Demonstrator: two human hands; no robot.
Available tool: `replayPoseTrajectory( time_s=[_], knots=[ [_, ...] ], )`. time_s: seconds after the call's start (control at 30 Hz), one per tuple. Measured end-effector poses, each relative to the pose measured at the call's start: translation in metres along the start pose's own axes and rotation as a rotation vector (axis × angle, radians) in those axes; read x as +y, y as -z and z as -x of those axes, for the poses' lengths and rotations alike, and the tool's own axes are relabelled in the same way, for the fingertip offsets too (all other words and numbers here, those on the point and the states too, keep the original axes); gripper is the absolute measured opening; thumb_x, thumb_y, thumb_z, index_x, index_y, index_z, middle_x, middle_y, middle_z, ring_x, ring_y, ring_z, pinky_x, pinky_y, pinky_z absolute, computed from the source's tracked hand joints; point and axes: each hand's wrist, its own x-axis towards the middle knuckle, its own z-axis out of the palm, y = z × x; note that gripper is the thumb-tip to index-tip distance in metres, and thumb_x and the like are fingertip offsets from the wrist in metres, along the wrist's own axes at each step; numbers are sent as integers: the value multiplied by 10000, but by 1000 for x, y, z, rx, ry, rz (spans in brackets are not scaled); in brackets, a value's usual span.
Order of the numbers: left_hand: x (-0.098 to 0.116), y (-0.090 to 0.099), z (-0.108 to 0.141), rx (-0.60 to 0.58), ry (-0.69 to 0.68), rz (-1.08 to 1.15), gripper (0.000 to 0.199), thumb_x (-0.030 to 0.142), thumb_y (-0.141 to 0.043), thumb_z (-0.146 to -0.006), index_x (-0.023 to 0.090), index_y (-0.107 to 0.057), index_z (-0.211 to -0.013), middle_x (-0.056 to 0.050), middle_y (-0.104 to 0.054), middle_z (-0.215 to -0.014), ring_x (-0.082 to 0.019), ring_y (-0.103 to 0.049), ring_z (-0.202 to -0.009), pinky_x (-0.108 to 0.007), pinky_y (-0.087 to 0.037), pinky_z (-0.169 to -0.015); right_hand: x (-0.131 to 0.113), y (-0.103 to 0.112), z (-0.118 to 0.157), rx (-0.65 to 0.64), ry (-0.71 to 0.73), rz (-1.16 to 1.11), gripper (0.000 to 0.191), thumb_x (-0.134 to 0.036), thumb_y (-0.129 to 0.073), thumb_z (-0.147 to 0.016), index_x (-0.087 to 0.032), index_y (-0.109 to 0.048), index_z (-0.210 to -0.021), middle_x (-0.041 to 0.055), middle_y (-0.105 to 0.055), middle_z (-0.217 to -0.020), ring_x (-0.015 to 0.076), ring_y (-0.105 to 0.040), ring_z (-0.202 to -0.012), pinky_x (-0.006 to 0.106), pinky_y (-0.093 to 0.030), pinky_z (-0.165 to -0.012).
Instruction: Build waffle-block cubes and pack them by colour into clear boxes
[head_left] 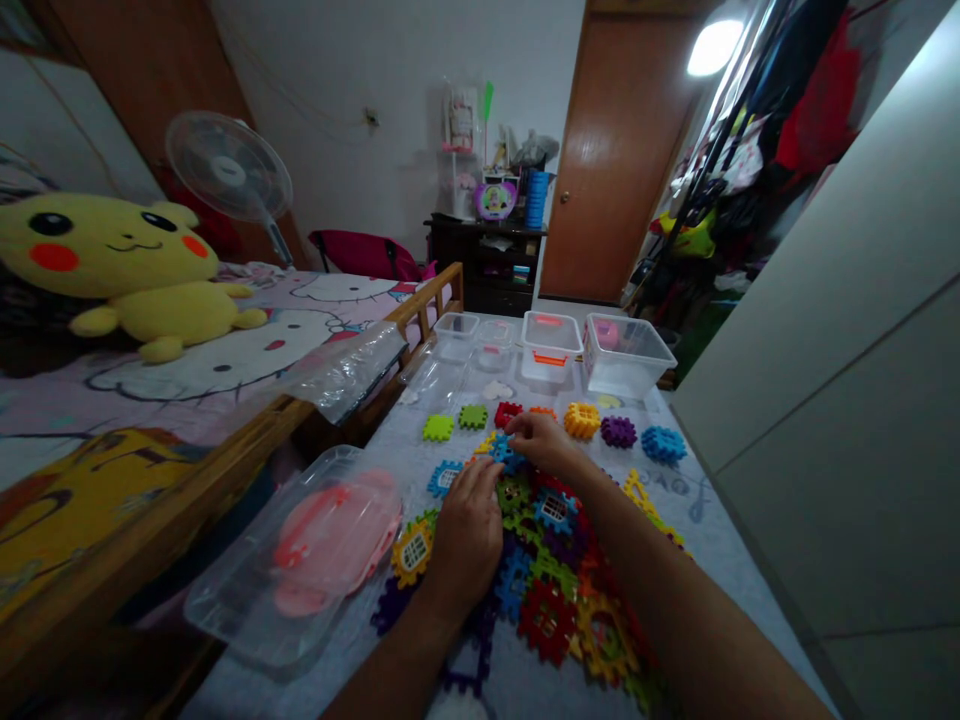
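Observation:
My left hand [471, 520] lies over the left side of a pile of colourful gear-edged plastic building tiles, its fingers stretched forward. Just ahead, my right hand [546, 443] is bent with its fingertips closed together; anything between them is hidden. A blue tile [506, 453] sits under and beside the right fingers. In the pile are a red tile [547, 620], a blue window tile [555, 510] and a yellow window tile [412, 553]. Beyond the hands stand sorted stacks: light green [438, 428], green [472, 416], red [508, 411], orange-yellow [582, 420], purple [619, 432] and blue [664, 444].
Clear plastic boxes [628, 358] line the table's far end. To the left lies a clear lid [247, 590] with pink lids [337, 540] on it. A wooden bed rail [225, 480] borders the table's left side; a pale cabinet [840, 350] stands at right.

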Motion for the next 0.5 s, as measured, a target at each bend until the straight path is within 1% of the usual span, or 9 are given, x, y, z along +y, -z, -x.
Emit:
replayPoseTrajectory(
  time_s=[0.07, 0.13, 0.23, 0.3, 0.4, 0.5],
  knots=[
    [2, 7, 1, -3, 2, -29, 393, 91, -355, -894, 149, -589, -1205, -113, -606, -1282, -220, -532, -1233, -447, -439, -1079, 3, 14, 8, 41, -18, -95, 139, -213, -574, -729, -170, -635, -847, -43, -543, -634, 114, -512, -584, 240, -395, -566],
    [2, 15, 3, -23, 5, -103, 394, 111, -369, -900, 165, -586, -1224, -110, -592, -1304, -233, -513, -1255, -464, -412, -1096, 5, 31, 21, 74, -39, -211, 173, -298, -576, -754, -175, -607, -872, -30, -563, -676, 116, -537, -603, 251, -425, -590],
    [-6, 24, 6, -110, 30, -269, 380, 187, -440, -910, 163, -566, -1268, -137, -551, -1361, -288, -466, -1304, -507, -372, -1104, 9, 50, 46, 78, -112, -475, 262, -369, -674, -697, -186, -587, -863, -24, -583, -704, 118, -549, -602, 259, -433, -586],
    [-13, 26, 6, -179, 56, -361, 397, 270, -494, -913, 143, -553, -1285, -166, -525, -1391, -322, -440, -1327, -520, -366, -1094, 12, 53, 64, 71, -152, -520, 290, -376, -718, -673, -192, -590, -857, -38, -569, -682, 107, -517, -577, 248, -410, -558],
    [-23, 24, 5, -246, 59, -411, 449, 376, -515, -919, 139, -532, -1300, -184, -509, -1408, -327, -432, -1336, -515, -365, -1086, 19, 44, 83, 60, -132, -342, 201, -359, -666, -740, -199, -594, -837, -44, -550, -653, 110, -494, -569, 246, -394, -542],
    [-26, 20, 3, -295, 52, -386, 416, 401, -487, -934, 148, -554, -1259, -172, -555, -1354, -307, -480, -1293, -486, -389, -1064, 24, 31, 94, 88, -66, -11, 75, -273, -599, -781, -208, -598, -817, -10, -586, -712, 146, -535, -649, 276, -426, -601]
  ],
)
